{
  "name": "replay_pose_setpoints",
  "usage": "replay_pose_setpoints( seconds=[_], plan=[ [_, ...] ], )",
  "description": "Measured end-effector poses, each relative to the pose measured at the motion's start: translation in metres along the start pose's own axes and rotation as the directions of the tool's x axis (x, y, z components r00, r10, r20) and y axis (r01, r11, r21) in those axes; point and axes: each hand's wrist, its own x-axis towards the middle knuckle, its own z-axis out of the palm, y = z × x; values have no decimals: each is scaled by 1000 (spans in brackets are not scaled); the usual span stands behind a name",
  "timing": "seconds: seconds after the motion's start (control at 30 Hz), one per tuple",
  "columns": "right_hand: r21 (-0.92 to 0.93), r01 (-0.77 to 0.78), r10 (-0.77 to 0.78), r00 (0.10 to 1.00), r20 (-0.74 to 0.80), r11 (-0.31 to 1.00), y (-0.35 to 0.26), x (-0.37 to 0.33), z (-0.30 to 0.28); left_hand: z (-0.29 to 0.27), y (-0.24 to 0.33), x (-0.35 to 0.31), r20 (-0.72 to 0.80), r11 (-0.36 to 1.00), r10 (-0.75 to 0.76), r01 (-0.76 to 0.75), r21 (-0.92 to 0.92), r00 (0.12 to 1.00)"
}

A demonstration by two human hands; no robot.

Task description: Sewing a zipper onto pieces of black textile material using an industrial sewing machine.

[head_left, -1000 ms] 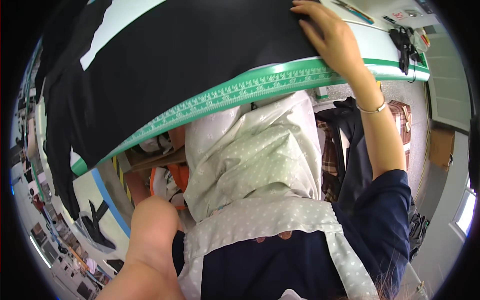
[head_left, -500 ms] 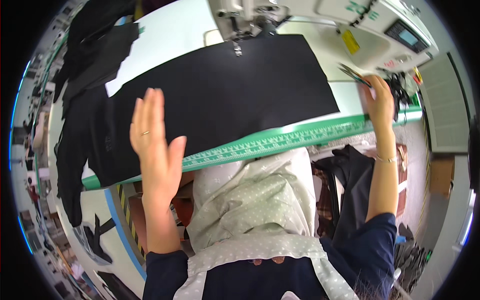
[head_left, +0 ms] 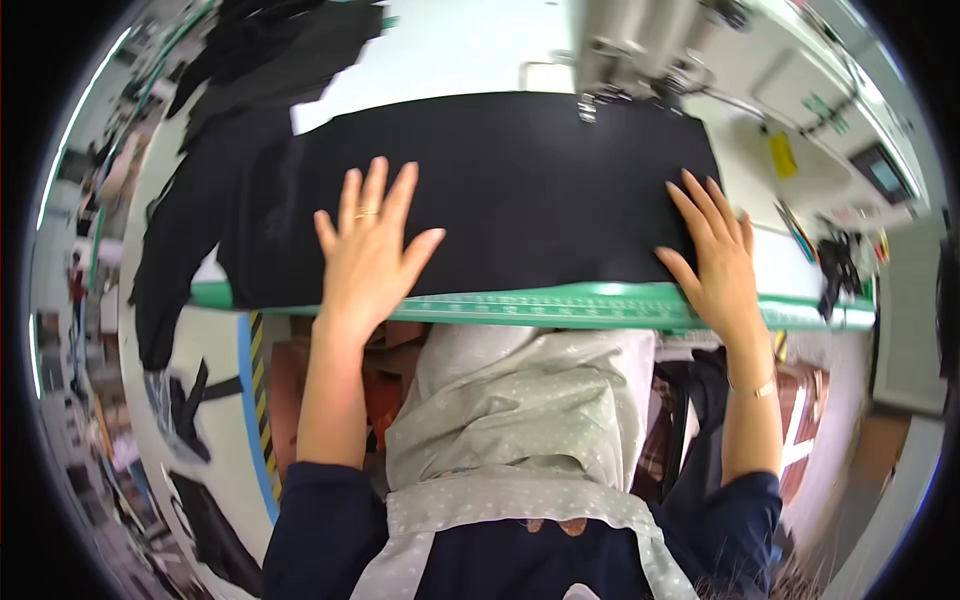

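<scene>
A wide piece of black fabric [head_left: 520, 190] lies flat on the white sewing table, its near edge along a green measuring strip [head_left: 540, 304]. My left hand [head_left: 368, 250] rests on the left part of the cloth, palm down with fingers spread. On the cloth's right end lies my right hand [head_left: 716, 255], also flat with fingers apart and holding nothing. The presser foot [head_left: 587, 108] of the sewing machine [head_left: 640, 45] stands over the far edge of the fabric, right of the middle. Thread snips [head_left: 797, 230] lie on the table beyond my right hand.
More black fabric [head_left: 270, 60] is heaped at the far left and hangs over the table's left side. A dark bundle of cord [head_left: 838, 265] sits at the right end. Black strips [head_left: 195, 400] lie on a side surface at lower left.
My right hand has let go of the snips and moved left onto the fabric. My left hand has come down flat on it. The view has shifted, and the cloth's near edge now runs straighter.
</scene>
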Motion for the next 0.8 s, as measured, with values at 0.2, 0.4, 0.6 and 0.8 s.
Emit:
replay_pose_setpoints(
  seconds=[0.2,0.4,0.6,0.8],
  plan=[
    [-118,34,-22,995,102,992,-12,-31,-10,-3,-5,-16,-21,999,46,-46,-20,999],
    [-153,93,-81,993,80,984,-2,-38,3,12,-32,-22,-220,979,58,-98,-177,974],
    [153,138,-119,985,-124,979,31,-43,13,-44,-118,-128,-519,983,-183,145,-113,835],
    [324,27,68,958,-278,946,62,-33,19,-77,-186,-233,-417,815,-508,577,49,754]
  ],
)
